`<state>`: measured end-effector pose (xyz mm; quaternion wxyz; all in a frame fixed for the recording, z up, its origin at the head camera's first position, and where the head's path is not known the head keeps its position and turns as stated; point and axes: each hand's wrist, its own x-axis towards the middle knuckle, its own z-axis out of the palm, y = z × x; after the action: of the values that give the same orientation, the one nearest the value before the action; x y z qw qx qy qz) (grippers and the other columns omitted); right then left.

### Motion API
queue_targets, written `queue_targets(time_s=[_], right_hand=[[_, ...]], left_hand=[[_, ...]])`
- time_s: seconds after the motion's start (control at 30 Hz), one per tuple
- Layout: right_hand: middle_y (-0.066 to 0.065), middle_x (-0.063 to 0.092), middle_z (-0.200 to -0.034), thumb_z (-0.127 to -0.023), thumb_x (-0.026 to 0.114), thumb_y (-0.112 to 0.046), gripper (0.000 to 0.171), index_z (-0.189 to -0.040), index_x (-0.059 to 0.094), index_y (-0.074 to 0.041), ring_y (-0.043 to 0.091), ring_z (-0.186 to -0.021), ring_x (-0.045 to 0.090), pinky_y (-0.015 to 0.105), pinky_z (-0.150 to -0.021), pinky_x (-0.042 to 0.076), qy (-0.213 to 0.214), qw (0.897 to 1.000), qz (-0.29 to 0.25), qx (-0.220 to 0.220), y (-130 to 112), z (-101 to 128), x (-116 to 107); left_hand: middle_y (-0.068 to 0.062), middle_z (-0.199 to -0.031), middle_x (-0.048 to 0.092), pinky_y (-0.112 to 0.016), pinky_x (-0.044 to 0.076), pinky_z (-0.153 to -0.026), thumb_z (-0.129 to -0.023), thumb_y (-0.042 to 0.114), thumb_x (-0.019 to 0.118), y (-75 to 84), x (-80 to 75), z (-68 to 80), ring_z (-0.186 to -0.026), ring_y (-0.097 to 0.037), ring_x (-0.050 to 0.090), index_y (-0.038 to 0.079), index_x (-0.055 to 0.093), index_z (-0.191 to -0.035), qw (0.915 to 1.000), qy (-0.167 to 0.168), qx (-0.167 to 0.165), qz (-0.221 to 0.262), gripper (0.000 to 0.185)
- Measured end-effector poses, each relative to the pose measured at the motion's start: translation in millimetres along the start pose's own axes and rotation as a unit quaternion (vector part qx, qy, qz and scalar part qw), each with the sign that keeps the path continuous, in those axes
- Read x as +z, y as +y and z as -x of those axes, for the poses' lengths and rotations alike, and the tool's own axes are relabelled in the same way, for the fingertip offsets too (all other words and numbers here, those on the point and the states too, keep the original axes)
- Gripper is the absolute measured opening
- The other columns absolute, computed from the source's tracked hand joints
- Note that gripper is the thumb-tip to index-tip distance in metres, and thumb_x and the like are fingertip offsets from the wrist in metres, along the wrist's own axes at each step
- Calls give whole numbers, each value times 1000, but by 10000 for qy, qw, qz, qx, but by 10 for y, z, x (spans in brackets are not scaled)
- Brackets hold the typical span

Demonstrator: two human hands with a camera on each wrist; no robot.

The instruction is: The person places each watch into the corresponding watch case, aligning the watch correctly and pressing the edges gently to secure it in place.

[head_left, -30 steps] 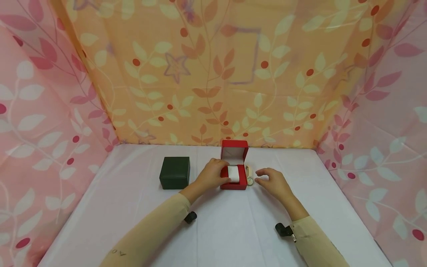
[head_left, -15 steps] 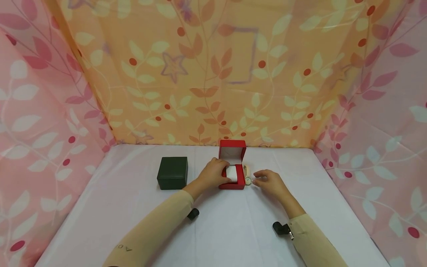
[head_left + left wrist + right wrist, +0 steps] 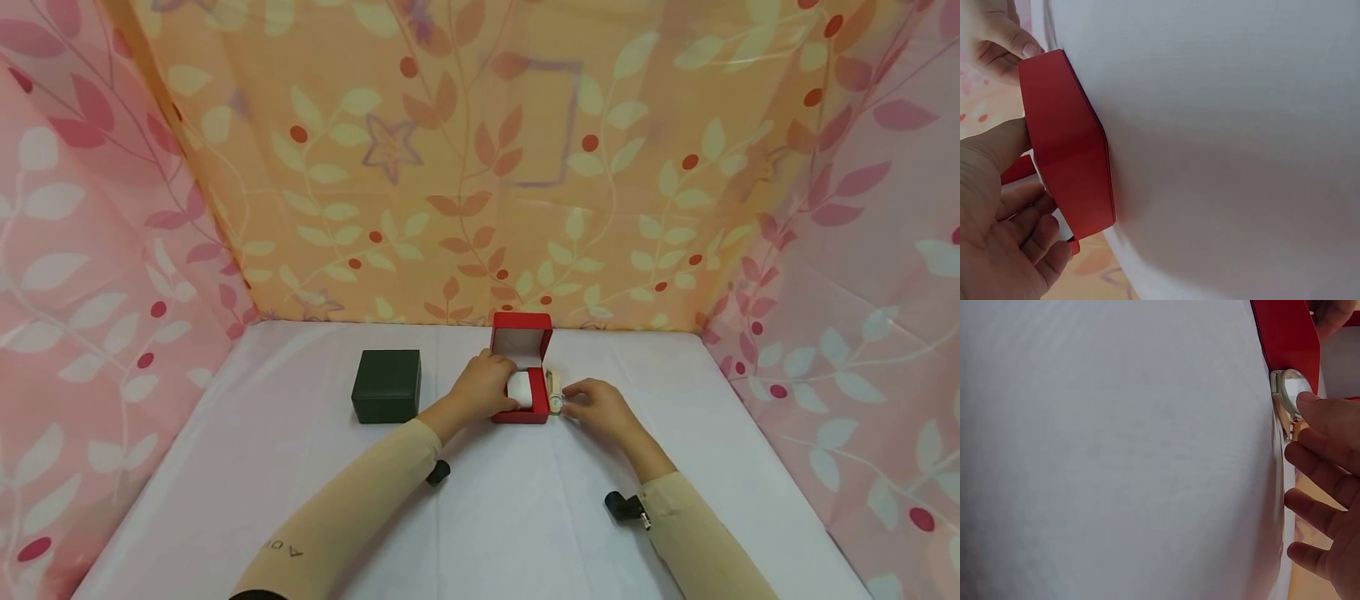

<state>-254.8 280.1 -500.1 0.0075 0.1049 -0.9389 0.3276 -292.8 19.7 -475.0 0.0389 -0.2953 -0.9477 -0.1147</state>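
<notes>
On three sides, leaf-patterned cloth walls (image 3: 480,167), orange at 12 o'clock and pink at 9 and 3 o'clock, enclose a table under a white cloth (image 3: 480,500). A closed dark green box (image 3: 387,386) stands at the 10 o'clock position from table centre. Just at its 3 o'clock side sits the red box (image 3: 522,371), lid upright, white cushion (image 3: 519,388) inside. The left hand (image 3: 480,387) grips the red box, fingers curled round its left side. A wristwatch (image 3: 555,398) lies on the cloth, touching the box at its 3 o'clock side.

Compared with the frame one second earlier, the right hand (image 3: 596,407) has moved from a position apart from the wristwatch to contact with it.

The right wrist view shows what the head view does not: a straight fingertip (image 3: 1316,409) rests on the watch case (image 3: 1290,387), the remaining fingers relaxed and spread. The left wrist view shows the box's outer red wall (image 3: 1069,156) against the palm.
</notes>
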Motion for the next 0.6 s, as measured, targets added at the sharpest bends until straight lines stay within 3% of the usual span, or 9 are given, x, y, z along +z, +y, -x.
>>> queue_targets(time_s=[0.13,0.4,0.6], right_hand=[[15,74,-114,-85,81,-13,33,-115,76,-2,38,-118,63,56,-106,44,-44,10000,70,-29,-8,-11,2],[13,74,-116,-87,79,-14,30,-115,76,-4,37,-122,61,55,-110,42,-177,9996,50,237,-19,-42,38],[12,75,-112,-87,80,-15,29,-113,76,-3,35,-118,63,54,-108,44,-96,9996,112,238,-57,-63,54]], left_hand=[[-3,-114,71,-41,48,-96,-79,46,84,16,6,-25,-109,-23,55,12,71,-119,9998,-22,83,-195,54],[-1,-117,71,-40,48,-93,-82,50,81,53,-3,-35,-111,-22,53,14,70,-122,9982,-321,-86,-506,55],[-1,-118,71,-39,47,-94,-80,50,83,47,3,-45,-112,-22,52,14,70,-122,9989,-243,-105,-397,57]])
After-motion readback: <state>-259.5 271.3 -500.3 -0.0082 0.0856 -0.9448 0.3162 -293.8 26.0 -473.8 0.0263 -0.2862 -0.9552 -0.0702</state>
